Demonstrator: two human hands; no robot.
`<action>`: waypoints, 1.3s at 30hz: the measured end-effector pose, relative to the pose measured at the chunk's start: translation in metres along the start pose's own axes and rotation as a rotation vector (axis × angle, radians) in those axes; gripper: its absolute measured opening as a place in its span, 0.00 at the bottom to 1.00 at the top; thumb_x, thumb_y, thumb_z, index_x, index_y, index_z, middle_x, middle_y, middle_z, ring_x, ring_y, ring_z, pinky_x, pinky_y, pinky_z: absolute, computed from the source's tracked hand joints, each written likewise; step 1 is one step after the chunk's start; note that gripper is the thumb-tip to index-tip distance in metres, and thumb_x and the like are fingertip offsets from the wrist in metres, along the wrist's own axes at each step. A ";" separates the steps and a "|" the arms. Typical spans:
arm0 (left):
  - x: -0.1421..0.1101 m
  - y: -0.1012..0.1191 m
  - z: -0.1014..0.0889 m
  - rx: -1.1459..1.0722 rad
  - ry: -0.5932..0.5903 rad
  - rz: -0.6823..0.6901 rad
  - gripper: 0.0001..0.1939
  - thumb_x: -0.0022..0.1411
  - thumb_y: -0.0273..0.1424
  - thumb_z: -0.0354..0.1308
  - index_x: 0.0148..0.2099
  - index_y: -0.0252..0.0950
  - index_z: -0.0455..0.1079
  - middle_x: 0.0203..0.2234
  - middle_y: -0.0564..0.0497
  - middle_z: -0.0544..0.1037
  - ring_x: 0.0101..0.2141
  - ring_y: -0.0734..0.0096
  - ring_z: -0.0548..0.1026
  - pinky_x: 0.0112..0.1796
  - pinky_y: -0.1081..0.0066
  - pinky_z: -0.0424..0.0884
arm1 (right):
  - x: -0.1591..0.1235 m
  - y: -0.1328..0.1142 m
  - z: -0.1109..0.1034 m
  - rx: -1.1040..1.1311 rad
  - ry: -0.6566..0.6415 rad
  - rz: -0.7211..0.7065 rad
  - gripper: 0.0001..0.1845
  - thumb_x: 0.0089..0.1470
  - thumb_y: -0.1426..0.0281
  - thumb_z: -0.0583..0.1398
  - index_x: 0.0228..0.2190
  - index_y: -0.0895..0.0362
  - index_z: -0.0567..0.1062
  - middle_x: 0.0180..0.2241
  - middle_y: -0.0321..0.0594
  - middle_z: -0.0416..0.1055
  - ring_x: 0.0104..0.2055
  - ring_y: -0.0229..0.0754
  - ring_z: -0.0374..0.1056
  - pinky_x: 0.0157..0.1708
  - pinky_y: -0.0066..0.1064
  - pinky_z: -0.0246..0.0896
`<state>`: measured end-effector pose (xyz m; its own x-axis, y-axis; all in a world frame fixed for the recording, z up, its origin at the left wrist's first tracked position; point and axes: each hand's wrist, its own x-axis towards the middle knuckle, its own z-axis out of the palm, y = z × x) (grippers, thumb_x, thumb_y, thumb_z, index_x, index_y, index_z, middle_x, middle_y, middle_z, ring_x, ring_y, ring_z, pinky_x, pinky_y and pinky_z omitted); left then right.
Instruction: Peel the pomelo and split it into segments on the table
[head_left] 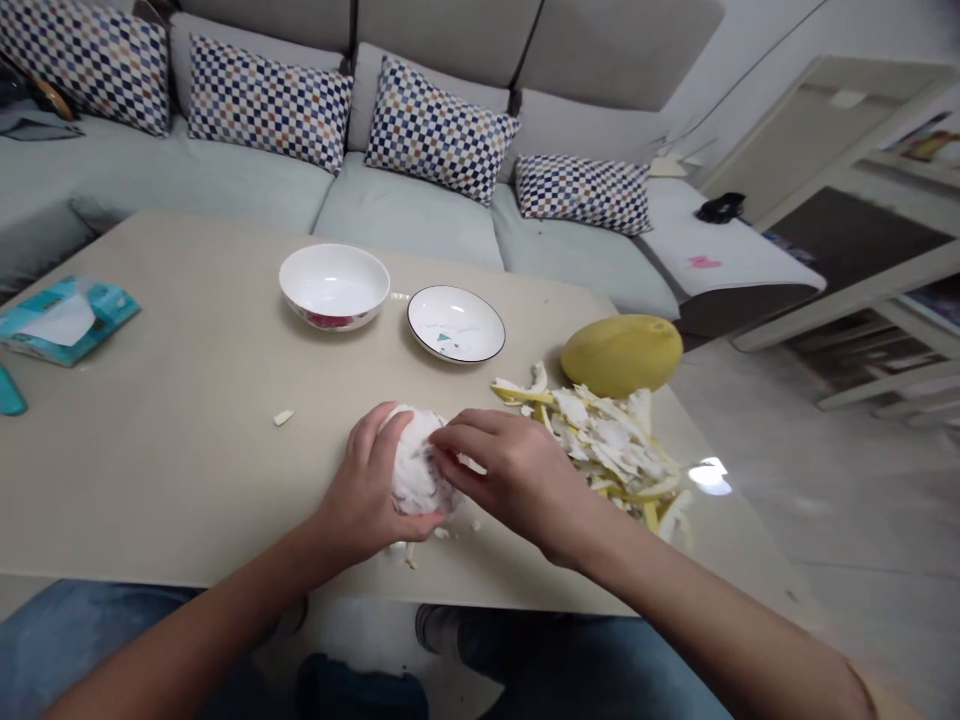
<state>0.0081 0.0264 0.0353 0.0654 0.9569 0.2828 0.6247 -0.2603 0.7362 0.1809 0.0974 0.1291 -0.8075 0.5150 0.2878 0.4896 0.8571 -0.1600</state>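
A peeled pomelo (416, 465), covered in white pith, is held just over the table's near side. My left hand (371, 485) wraps round it from the left, thumb underneath and fingers over the top. On the fruit's right side, the fingers of my right hand (506, 465) are pinched together against the white pith; the exact bit between the fingertips is hidden. Right of my right hand lies a heap of pomelo peel (615, 450), yellow rind mixed with white pith. Behind the heap rests a whole yellow pomelo (622, 353).
Farther back on the table (187, 430) stand a white bowl (334, 285) and a small dark-rimmed plate (456, 325). A blue tissue pack (71, 315) lies at the left, near a teal object (9, 392). A sofa (405, 220) with checked cushions runs behind.
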 end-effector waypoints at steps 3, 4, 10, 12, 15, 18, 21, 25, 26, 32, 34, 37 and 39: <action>0.000 0.000 -0.001 0.009 -0.017 -0.006 0.52 0.46 0.41 0.72 0.66 0.38 0.47 0.64 0.34 0.52 0.64 0.43 0.55 0.63 0.47 0.57 | -0.003 0.007 0.000 0.104 0.155 0.132 0.10 0.61 0.72 0.58 0.34 0.59 0.79 0.28 0.40 0.76 0.29 0.39 0.70 0.30 0.29 0.60; -0.001 0.000 -0.002 0.013 -0.025 -0.008 0.52 0.46 0.41 0.72 0.67 0.38 0.47 0.64 0.35 0.52 0.65 0.43 0.55 0.63 0.47 0.57 | -0.005 0.012 -0.001 0.127 0.199 0.186 0.09 0.60 0.72 0.58 0.34 0.58 0.79 0.29 0.40 0.76 0.29 0.39 0.70 0.30 0.29 0.62; -0.002 -0.001 -0.006 -0.008 -0.081 -0.069 0.51 0.49 0.42 0.71 0.68 0.40 0.46 0.67 0.37 0.48 0.67 0.46 0.50 0.65 0.48 0.54 | -0.051 0.083 0.003 -0.045 0.167 0.426 0.15 0.61 0.72 0.54 0.41 0.58 0.81 0.38 0.47 0.78 0.34 0.45 0.73 0.34 0.35 0.69; -0.003 -0.001 -0.007 -0.041 -0.099 -0.091 0.51 0.49 0.44 0.70 0.68 0.41 0.46 0.67 0.38 0.47 0.68 0.46 0.49 0.66 0.48 0.53 | -0.072 0.104 0.007 -0.224 0.049 0.495 0.19 0.58 0.77 0.52 0.42 0.60 0.81 0.42 0.53 0.78 0.38 0.50 0.75 0.37 0.40 0.70; -0.003 0.000 -0.006 -0.086 -0.069 -0.128 0.47 0.52 0.45 0.69 0.67 0.43 0.49 0.67 0.40 0.48 0.67 0.47 0.50 0.65 0.47 0.53 | -0.089 0.108 0.008 -0.360 -0.019 0.484 0.21 0.57 0.80 0.51 0.44 0.64 0.80 0.48 0.61 0.75 0.46 0.58 0.73 0.43 0.48 0.70; -0.003 0.003 -0.004 -0.109 0.002 -0.155 0.44 0.53 0.43 0.67 0.66 0.43 0.51 0.66 0.41 0.52 0.67 0.48 0.53 0.65 0.47 0.53 | -0.078 0.075 0.002 -0.194 0.120 0.299 0.16 0.62 0.74 0.53 0.46 0.61 0.79 0.49 0.56 0.75 0.48 0.53 0.73 0.46 0.46 0.70; -0.002 0.003 -0.003 -0.124 0.037 -0.187 0.48 0.52 0.42 0.68 0.68 0.41 0.47 0.65 0.39 0.55 0.66 0.47 0.54 0.64 0.46 0.54 | -0.050 0.029 -0.005 0.006 0.155 0.108 0.13 0.64 0.72 0.56 0.46 0.57 0.77 0.44 0.48 0.78 0.46 0.47 0.73 0.46 0.41 0.70; -0.002 0.002 -0.002 -0.128 0.033 -0.194 0.49 0.53 0.44 0.67 0.69 0.39 0.46 0.65 0.38 0.53 0.67 0.48 0.53 0.65 0.47 0.54 | -0.020 -0.006 -0.002 -0.012 0.044 -0.017 0.12 0.65 0.70 0.55 0.42 0.59 0.78 0.40 0.48 0.78 0.41 0.46 0.72 0.40 0.37 0.68; -0.002 0.002 -0.001 -0.131 0.029 -0.195 0.48 0.54 0.44 0.66 0.68 0.38 0.46 0.66 0.38 0.53 0.67 0.49 0.53 0.65 0.47 0.54 | -0.015 -0.009 -0.001 -0.056 0.003 -0.023 0.11 0.65 0.71 0.55 0.41 0.59 0.78 0.39 0.48 0.78 0.40 0.45 0.72 0.38 0.36 0.67; -0.001 0.003 0.001 -0.176 0.028 -0.204 0.49 0.51 0.42 0.69 0.67 0.38 0.48 0.66 0.37 0.53 0.66 0.48 0.54 0.65 0.47 0.54 | 0.008 -0.017 -0.016 -0.315 -0.346 -0.015 0.07 0.59 0.76 0.61 0.39 0.58 0.78 0.40 0.45 0.77 0.36 0.44 0.69 0.27 0.31 0.55; -0.001 0.003 0.002 -0.186 0.031 -0.197 0.49 0.50 0.43 0.69 0.67 0.38 0.49 0.65 0.36 0.54 0.66 0.46 0.54 0.65 0.47 0.54 | 0.016 -0.023 -0.024 -0.343 -0.472 0.006 0.07 0.58 0.77 0.61 0.38 0.58 0.79 0.38 0.44 0.76 0.34 0.44 0.69 0.24 0.32 0.50; -0.002 0.002 0.003 -0.192 0.052 -0.168 0.48 0.49 0.43 0.70 0.66 0.37 0.50 0.65 0.36 0.55 0.66 0.46 0.55 0.64 0.46 0.55 | 0.023 -0.032 -0.025 -0.373 -0.549 0.009 0.08 0.58 0.79 0.59 0.36 0.60 0.78 0.35 0.45 0.76 0.31 0.43 0.69 0.21 0.33 0.44; -0.002 0.002 0.004 -0.198 0.074 -0.153 0.49 0.49 0.43 0.70 0.66 0.37 0.50 0.64 0.35 0.56 0.65 0.45 0.56 0.64 0.46 0.56 | 0.024 -0.035 -0.019 -0.406 -0.529 -0.009 0.08 0.57 0.81 0.58 0.34 0.62 0.78 0.31 0.48 0.74 0.29 0.43 0.68 0.19 0.34 0.41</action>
<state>0.0123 0.0247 0.0340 -0.0795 0.9771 0.1975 0.4576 -0.1402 0.8780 0.1512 0.0795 0.1598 -0.8139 0.5331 -0.2313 0.4838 0.8421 0.2385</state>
